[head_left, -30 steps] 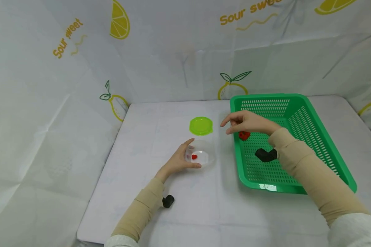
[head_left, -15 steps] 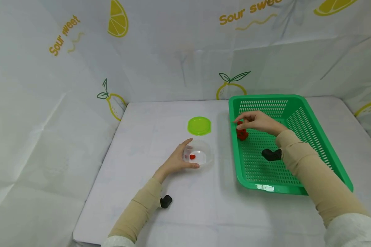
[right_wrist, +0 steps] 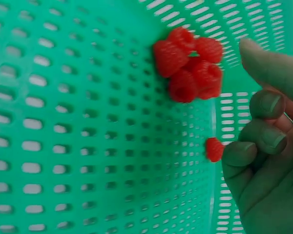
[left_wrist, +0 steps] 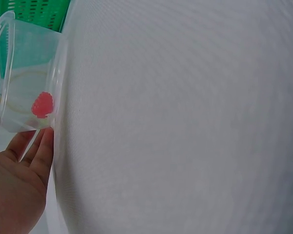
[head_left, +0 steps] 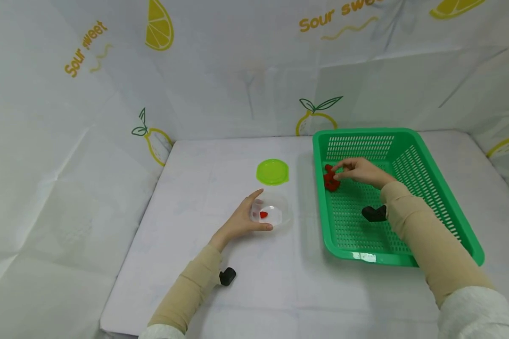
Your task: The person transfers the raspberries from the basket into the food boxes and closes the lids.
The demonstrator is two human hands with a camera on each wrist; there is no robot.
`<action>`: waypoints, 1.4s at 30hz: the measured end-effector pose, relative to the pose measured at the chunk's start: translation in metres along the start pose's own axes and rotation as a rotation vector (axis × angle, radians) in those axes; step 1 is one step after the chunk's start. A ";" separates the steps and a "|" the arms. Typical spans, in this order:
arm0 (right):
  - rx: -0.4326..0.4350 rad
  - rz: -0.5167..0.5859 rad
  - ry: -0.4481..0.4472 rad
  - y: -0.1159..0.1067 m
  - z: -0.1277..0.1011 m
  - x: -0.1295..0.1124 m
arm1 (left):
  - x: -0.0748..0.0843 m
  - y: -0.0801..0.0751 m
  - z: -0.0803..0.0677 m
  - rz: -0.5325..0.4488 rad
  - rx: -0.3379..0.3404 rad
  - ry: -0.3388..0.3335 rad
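My left hand [head_left: 242, 220] curls round a clear plastic container [head_left: 275, 214] that stands on the white table, thumb in front and forefinger behind. One red raspberry [head_left: 263, 214] lies inside it; the left wrist view shows the same raspberry [left_wrist: 42, 105] through the container wall [left_wrist: 31, 58]. My right hand [head_left: 359, 170] reaches into the green basket [head_left: 432, 188], its fingertips at a clump of raspberries [head_left: 331, 179]. In the right wrist view the clump [right_wrist: 190, 63] rests on the basket floor. A single raspberry [right_wrist: 215, 148] lies against one curled fingertip [right_wrist: 239, 153], not pinched.
A lime-green lid [head_left: 273, 171] lies flat on the table behind the container. The basket's near left wall [head_left: 326, 221] stands between the container and the berries. Lemon-print sheeting walls in the table at the back and on both sides.
My right hand has moved from above the basket's left rim down into the basket, to the raspberries. The left hand and the container have stayed put.
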State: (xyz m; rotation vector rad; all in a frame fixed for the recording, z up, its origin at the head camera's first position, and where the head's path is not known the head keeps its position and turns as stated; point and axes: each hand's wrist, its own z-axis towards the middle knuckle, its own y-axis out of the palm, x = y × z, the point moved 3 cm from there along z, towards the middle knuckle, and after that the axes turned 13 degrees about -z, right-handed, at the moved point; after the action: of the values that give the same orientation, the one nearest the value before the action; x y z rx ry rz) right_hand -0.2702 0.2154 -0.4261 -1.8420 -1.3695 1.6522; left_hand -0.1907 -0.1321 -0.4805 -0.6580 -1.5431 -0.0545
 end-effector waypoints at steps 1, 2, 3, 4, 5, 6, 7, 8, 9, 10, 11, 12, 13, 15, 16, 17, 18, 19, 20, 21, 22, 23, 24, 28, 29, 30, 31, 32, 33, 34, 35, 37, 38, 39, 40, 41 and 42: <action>0.005 -0.017 0.000 0.000 0.001 0.002 | 0.000 0.000 0.001 0.000 0.000 -0.001; 0.009 -0.041 -0.003 0.001 0.002 0.004 | 0.000 0.000 0.001 0.000 0.001 -0.001; 0.013 -0.063 -0.006 0.001 0.003 0.006 | 0.001 0.000 0.001 0.002 0.001 0.000; 0.013 -0.077 -0.010 0.001 0.003 0.007 | 0.000 0.000 0.002 0.003 0.000 -0.002; 0.012 -0.088 -0.013 0.002 0.004 0.009 | 0.000 0.000 0.002 0.002 0.001 -0.003; 0.010 -0.104 -0.018 0.003 0.004 0.011 | 0.000 0.000 0.002 0.000 0.002 -0.005; 0.008 -0.109 -0.023 0.003 0.005 0.012 | -0.001 0.000 0.002 0.000 0.002 -0.006; 0.004 -0.114 -0.032 0.004 0.005 0.012 | -0.001 0.000 0.002 -0.002 0.003 -0.008; 0.001 -0.116 -0.038 0.005 0.005 0.013 | -0.001 0.001 0.002 -0.004 0.003 -0.009; -0.002 -0.119 -0.045 0.005 0.006 0.014 | -0.002 0.000 0.002 -0.004 0.004 -0.010; -0.003 -0.124 -0.049 0.006 0.007 0.015 | -0.002 0.001 0.002 -0.005 0.005 -0.010; -0.002 -0.134 -0.055 0.006 0.008 0.016 | -0.002 0.001 0.002 -0.004 0.006 -0.010; 0.002 -0.145 -0.057 0.007 0.009 0.016 | -0.002 0.001 0.002 -0.002 0.006 -0.008; 0.011 -0.171 -0.057 0.007 0.010 0.018 | -0.003 0.001 0.002 0.000 0.007 -0.007; 0.018 -0.187 -0.054 0.007 0.011 0.020 | -0.003 0.001 0.002 0.002 0.009 -0.007; 0.026 -0.200 -0.050 0.007 0.011 0.020 | -0.003 0.001 0.002 0.004 0.010 -0.007; 0.035 -0.213 -0.044 0.006 0.011 0.022 | -0.003 0.001 0.002 0.004 0.011 -0.008; 0.041 -0.222 -0.036 0.006 0.011 0.023 | -0.003 0.001 0.002 0.005 0.012 -0.008; 0.046 -0.228 -0.029 0.006 0.011 0.024 | -0.003 0.001 0.002 0.004 0.014 -0.010; 0.051 -0.235 -0.023 0.006 0.011 0.024 | -0.003 0.001 0.002 0.005 0.015 -0.011; 0.056 -0.241 -0.017 0.006 0.011 0.025 | -0.003 0.001 0.002 0.006 0.017 -0.012; 0.059 -0.244 -0.012 0.007 0.011 0.025 | -0.003 0.001 0.002 0.005 0.018 -0.013; 0.061 -0.248 -0.007 0.007 0.010 0.025 | -0.003 0.001 0.002 0.006 0.018 -0.014; 0.061 -0.252 0.002 0.008 0.012 0.024 | -0.003 0.000 0.001 0.005 0.016 -0.017; 0.063 -0.252 0.003 0.009 0.013 0.024 | -0.004 0.000 0.002 0.004 0.015 -0.017; 0.066 -0.253 -0.002 0.009 0.013 0.023 | -0.005 0.000 0.002 0.005 0.014 -0.016; 0.069 -0.257 -0.004 0.010 0.014 0.023 | -0.005 0.000 0.002 0.004 0.013 -0.013; 0.073 -0.261 -0.006 0.010 0.015 0.023 | -0.005 0.000 0.002 0.005 0.013 -0.009; 0.077 -0.267 -0.007 0.010 0.016 0.023 | -0.006 0.000 0.002 0.006 0.013 -0.007; 0.082 -0.272 -0.011 0.010 0.016 0.022 | -0.006 -0.001 0.002 0.007 0.014 -0.004; 0.086 -0.276 -0.015 0.011 0.017 0.022 | -0.006 -0.001 0.003 0.006 0.016 -0.004; 0.087 -0.281 -0.017 0.012 0.018 0.023 | -0.005 -0.001 0.002 0.002 0.021 -0.003; 0.088 -0.280 -0.019 0.012 0.019 0.023 | -0.005 0.000 0.002 -0.001 0.024 -0.005; 0.087 -0.281 -0.022 0.013 0.020 0.024 | -0.005 0.000 0.002 -0.005 0.025 -0.006; 0.088 -0.281 -0.026 0.013 0.020 0.024 | -0.004 -0.001 0.002 -0.007 0.026 -0.008; 0.087 -0.281 -0.029 0.013 0.020 0.024 | -0.004 -0.001 0.002 -0.008 0.027 -0.010; 0.087 -0.281 -0.033 0.013 0.021 0.024 | -0.004 -0.001 0.001 -0.008 0.028 -0.009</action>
State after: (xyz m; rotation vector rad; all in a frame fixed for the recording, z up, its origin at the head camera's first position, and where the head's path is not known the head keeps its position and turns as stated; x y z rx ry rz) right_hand -0.2858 0.2208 -0.4563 -1.5020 -1.4677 1.5755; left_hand -0.1925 -0.1336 -0.4844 -0.6313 -1.5527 -0.0361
